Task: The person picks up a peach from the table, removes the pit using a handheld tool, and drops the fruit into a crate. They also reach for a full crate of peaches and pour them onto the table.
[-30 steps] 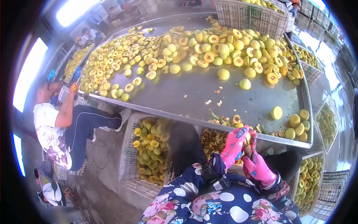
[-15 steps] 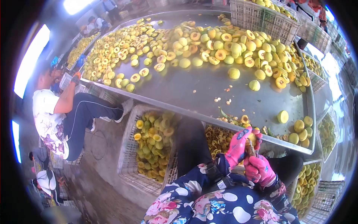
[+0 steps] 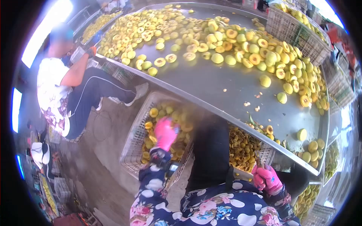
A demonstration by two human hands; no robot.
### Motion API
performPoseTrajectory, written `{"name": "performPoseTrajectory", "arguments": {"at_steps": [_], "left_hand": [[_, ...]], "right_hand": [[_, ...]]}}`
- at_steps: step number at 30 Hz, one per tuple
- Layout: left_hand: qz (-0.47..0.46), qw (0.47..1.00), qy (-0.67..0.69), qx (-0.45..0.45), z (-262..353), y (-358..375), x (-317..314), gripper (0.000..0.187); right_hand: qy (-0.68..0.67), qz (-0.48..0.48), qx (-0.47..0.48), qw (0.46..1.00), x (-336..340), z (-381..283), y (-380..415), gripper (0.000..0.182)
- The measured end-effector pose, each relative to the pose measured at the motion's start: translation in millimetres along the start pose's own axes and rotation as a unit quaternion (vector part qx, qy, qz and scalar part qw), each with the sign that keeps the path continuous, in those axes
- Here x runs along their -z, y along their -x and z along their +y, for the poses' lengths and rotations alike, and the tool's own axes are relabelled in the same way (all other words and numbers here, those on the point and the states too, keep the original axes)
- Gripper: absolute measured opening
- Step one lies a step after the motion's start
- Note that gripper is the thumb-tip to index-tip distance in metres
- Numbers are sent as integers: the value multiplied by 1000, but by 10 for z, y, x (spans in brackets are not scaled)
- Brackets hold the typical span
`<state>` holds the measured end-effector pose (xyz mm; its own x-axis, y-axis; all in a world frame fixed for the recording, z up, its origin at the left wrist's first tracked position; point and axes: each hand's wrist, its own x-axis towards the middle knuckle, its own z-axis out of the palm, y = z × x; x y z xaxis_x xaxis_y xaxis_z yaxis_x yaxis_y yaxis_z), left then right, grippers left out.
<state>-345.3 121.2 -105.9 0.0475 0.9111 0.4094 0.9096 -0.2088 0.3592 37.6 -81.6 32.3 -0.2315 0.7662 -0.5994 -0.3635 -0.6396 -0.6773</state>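
Observation:
Both my hands wear pink gloves. My left hand (image 3: 166, 133) is over the crate of fruit halves (image 3: 126, 150) beside my leg; it is blurred, and its fingers cannot be made out. Low at the right, my right hand (image 3: 267, 178) is closed around a small tool (image 3: 258, 160), whose brownish end sticks up from the fist. Beyond my knees stands a metal table (image 3: 222, 88) with many yellow-green fruit halves (image 3: 254, 58). Under its edge is a container of small brown-yellow pieces (image 3: 241, 147).
A co-worker (image 3: 56, 79) in a white top sits at the left by the table, one foot stretched towards the fruit crate. A full crate (image 3: 290, 32) stands on the table's far right corner. More fruit crates (image 3: 307, 199) are at the lower right.
My left hand has moved away from my right hand, leftward to the crate. My right hand still holds the tool. The view has shifted, so the table appears farther right.

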Motion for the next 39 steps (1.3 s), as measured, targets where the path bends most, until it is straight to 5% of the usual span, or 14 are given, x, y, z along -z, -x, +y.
{"name": "performPoseTrajectory", "arguments": {"at_steps": [2, 7, 10, 16, 20, 22, 24, 27, 30, 34, 37, 38, 39], "left_hand": [[8, 996, 20, -86, 317, -307, -267, 35], [-319, 934, -152, -54, 462, -793, -1345, 23], [-364, 928, -39, 74, 617, -959, -596, 22], [-97, 964, -186, -164, -35, -362, -794, 20], [-264, 928, -261, 37, -1072, 593, -1015, 17], [-280, 915, -281, 74, -1571, 1200, -708, 23], [-393, 877, -148, 233, -1224, 1307, 263, 38], [-326, 899, -74, 283, -1542, 2013, 566, 48], [-55, 959, -177, 212, -1590, 2280, 734, 52], [100, 871, -228, 424, -1635, 2318, 846, 60], [33, 730, -1, 683, -2853, 3256, 77, 55], [59, 681, 125, 719, -2145, 2659, 565, 48], [79, 701, 103, 701, -2199, 2735, 488, 45]], "right_hand": [[26, 12, -22, 999, -90, -44, -70, 19], [-7, 49, -31, 998, -203, 6, -145, 19], [-7, 80, -23, 997, -251, 15, -151, 17], [30, 74, -61, 995, -426, -94, -330, 15], [110, 45, -50, 992, -459, -92, -345, 17], [127, 45, -80, 988, -535, -122, -343, 18], [133, 27, -97, 986, -590, -125, -338, 20], [208, -26, -78, 975, -664, -228, -454, 23], [291, -85, -30, 952, -916, -449, -758, 24], [336, -176, 14, 925, -1605, -596, -1525, 29], [364, -225, 44, 903, -1855, -464, -2423, 23], [430, -191, 110, 876, -1822, -363, -2847, 25], [494, -155, 174, 838, -1781, -260, -3210, 27]]}}
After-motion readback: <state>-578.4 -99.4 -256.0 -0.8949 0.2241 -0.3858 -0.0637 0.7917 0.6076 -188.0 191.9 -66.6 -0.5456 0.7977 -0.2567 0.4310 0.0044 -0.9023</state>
